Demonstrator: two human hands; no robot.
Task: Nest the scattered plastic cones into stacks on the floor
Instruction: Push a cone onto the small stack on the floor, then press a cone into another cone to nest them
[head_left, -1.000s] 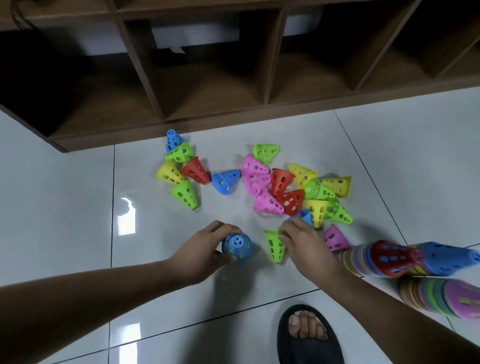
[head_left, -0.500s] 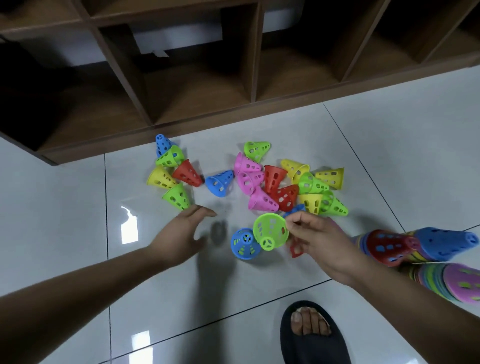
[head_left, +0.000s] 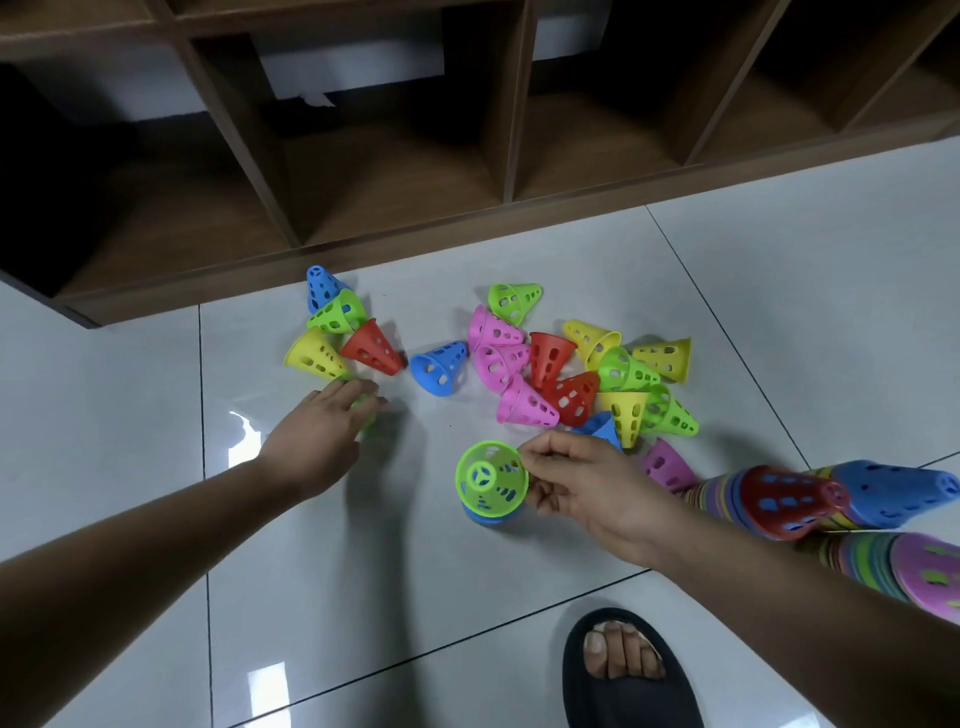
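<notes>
Head: green cone (head_left: 489, 477) in right hand (head_left: 587, 488)

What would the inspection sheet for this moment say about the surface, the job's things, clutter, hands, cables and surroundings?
Surface: glossy white tiled floor.
Job's things: a small left cluster and a larger middle pile of loose cones lie on their sides; a green cone sits mouth up in a blue cone; finished stacks lie at the right.
Clutter: nothing seen.
Hands: left hand, fingers straight, reaches onto a half-hidden cone by the left cluster; right hand pinches the green cone's rim.
Cables: nothing seen.
Surroundings: wooden cubby shelf beyond the cones; a foot in a dark slipper at the bottom edge.
</notes>
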